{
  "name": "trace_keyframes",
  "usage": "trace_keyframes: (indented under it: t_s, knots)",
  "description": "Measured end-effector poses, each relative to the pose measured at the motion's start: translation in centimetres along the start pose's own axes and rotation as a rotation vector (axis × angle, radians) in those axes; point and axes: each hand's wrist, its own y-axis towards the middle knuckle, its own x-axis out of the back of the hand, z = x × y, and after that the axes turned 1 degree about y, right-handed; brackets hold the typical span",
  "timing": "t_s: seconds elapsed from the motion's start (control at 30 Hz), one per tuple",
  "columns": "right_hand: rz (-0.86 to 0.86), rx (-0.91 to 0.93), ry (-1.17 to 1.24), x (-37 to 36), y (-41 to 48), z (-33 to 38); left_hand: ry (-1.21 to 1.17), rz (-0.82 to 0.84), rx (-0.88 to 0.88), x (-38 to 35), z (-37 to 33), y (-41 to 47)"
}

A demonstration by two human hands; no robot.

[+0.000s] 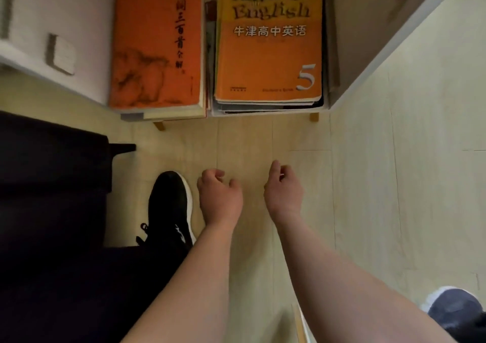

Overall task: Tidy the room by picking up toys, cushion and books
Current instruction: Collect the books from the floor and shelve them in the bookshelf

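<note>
I see floor (263,137) open from left hand (219,198) and right hand (284,192) up to the book stacks (268,53). Left is blocked by dark furniture (52,171), with black shoe (171,205) just beside left hand. White side panel (381,53) walls the stacks' right; floor right of it is open.

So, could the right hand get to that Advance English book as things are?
Probably yes: the right hand is empty, the Advance English book tops its stack, and nothing stands between them.
</note>
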Motion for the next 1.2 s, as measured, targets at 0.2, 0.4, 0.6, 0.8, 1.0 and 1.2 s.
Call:
trace_keyframes:
  t_s: [0.2, 0.4, 0.6, 0.8, 1.0, 1.2]
  knots:
    - [-0.155, 0.112, 0.124, 0.5, 0.3, 3.4, -0.134, -0.028, -0.029, 1.2, -1.5, 1.0]
    - [-0.249, 0.173, 0.114, 4.5, -0.8, 4.1, -0.197, 0.110, -0.123, -0.3, -5.7, -0.9]
    - [-0.327, 0.150, 0.168, 6.6, -2.1, 3.9, -0.241, 0.200, -0.149, -1.9, -7.7, -4.2]
    - [-0.370, 0.099, 0.252, 9.9, -1.9, 2.2, -0.184, 0.270, -0.113, -4.0, -9.0, -6.3]
    - [-0.536, -0.062, 0.467, 13.2, 3.9, -0.5, -0.023, 0.442, -0.058, -10.8, -13.1, -7.4]
    - [-0.709, -0.257, 0.733, 27.0, -0.1, -1.5, 0.015, 0.531, -0.143, -11.2, -23.3, -16.1]
